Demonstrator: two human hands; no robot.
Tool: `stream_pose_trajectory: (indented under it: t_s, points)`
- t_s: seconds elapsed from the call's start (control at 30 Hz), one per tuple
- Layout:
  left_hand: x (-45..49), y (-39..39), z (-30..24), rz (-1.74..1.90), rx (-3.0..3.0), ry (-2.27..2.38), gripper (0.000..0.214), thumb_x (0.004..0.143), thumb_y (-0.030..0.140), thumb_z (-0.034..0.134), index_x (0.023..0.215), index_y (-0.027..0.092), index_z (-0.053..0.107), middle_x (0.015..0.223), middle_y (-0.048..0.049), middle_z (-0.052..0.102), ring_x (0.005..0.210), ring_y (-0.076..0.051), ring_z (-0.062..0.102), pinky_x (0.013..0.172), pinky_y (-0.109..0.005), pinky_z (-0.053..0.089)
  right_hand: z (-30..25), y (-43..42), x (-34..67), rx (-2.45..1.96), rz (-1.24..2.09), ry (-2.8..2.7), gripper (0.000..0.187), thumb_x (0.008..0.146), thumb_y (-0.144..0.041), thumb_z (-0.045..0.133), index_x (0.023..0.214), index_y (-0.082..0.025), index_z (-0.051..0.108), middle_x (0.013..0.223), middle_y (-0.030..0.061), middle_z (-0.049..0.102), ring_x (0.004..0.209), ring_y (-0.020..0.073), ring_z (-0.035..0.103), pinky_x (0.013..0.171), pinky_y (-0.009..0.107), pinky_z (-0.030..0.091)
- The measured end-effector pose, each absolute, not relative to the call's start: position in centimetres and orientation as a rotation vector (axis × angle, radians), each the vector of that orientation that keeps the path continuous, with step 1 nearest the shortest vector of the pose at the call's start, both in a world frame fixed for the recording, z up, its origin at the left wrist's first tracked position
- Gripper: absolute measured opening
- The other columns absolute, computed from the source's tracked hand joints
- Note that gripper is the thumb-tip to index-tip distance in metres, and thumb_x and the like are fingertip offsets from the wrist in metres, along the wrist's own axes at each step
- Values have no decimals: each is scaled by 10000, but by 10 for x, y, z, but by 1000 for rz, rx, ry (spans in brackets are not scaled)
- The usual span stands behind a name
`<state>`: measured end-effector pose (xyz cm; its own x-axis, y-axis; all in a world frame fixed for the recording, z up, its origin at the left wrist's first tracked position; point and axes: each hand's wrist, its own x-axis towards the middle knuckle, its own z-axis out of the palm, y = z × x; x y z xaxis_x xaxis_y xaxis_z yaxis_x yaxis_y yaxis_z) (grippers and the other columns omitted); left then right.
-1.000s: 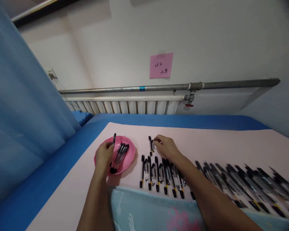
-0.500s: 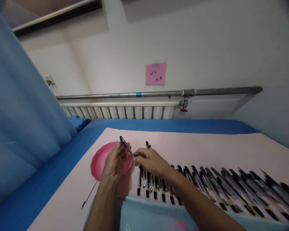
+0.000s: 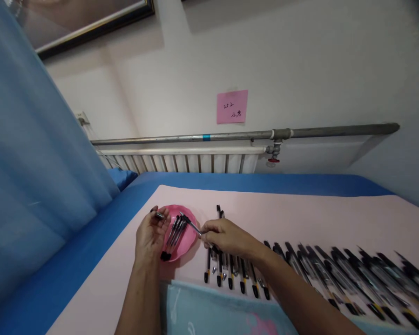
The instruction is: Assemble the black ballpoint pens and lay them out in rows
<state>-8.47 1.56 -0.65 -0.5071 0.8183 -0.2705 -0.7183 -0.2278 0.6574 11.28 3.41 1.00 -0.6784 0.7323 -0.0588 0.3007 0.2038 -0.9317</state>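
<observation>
In my left hand (image 3: 152, 235), a short black pen cap (image 3: 157, 214) is held between thumb and fingers, over the left rim of the pink plate (image 3: 188, 246). My right hand (image 3: 223, 236) grips a black pen (image 3: 192, 225), its bare tip pointing up and left over the plate's right side. The two hands are apart. Several capped pens (image 3: 174, 237) lie side by side in the plate. Just below my right hand, several black pen parts (image 3: 230, 270) with small silver tips (image 3: 224, 276) rest in a row, partly covered by my forearm.
A long row of pens and pen parts (image 3: 349, 274) stretches to the right over the pink sheet (image 3: 282, 209). A light blue cloth (image 3: 209, 307) lies at the near edge. Blue curtain (image 3: 38, 177) hangs at left; a radiator (image 3: 195, 163) and pipe (image 3: 240, 136) run along the wall.
The cap has come off the pen; my left hand has moved left with it, while the pen stays in my right hand. Pens in the plate now show.
</observation>
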Motion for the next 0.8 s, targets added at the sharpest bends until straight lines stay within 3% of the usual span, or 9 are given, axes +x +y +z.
stream_pose_trajectory:
  t_s: [0.1,0.17,0.2,0.3,0.47,0.8]
  points:
    - [-71,16,-6,1709,240,820,95,739,50,499,686,114,545,545,20,489,427,-54,454,423,-173,399,11,35,111,-959,1586,-2001,144,720,-184,465,625,-137,562,484,-47,471,413,49,346,407,174,256]
    - [-60,16,-7,1560,342,748,20,737,117,563,736,101,575,495,56,391,362,-25,322,350,-151,292,13,34,110,-963,1685,-1920,153,728,-187,459,617,-140,553,436,-58,435,367,44,308,373,176,228]
    - [-56,16,-8,1507,394,722,89,735,160,590,793,93,593,498,62,374,360,-19,288,343,-147,264,14,34,110,-966,1735,-1878,151,728,-182,457,613,-141,547,426,-60,432,352,42,297,361,176,220]
    - [-51,16,-12,1484,500,702,257,713,232,638,919,82,608,551,50,410,385,-6,275,365,-140,258,16,33,111,-973,1868,-1783,133,725,-170,457,619,-144,532,446,-54,473,334,35,298,341,173,205]
    - [-53,17,-15,1560,547,769,239,676,234,676,849,76,627,557,35,431,423,-13,320,397,-141,272,15,32,111,-938,1974,-1709,84,715,-182,483,644,-148,513,513,-44,525,333,23,287,331,166,188]
    - [-52,20,-13,1654,508,799,219,626,238,713,731,76,609,487,58,394,367,-5,280,357,-142,230,7,30,103,-994,1381,-1961,47,643,-176,578,679,-149,565,575,-46,508,558,80,441,517,190,324]
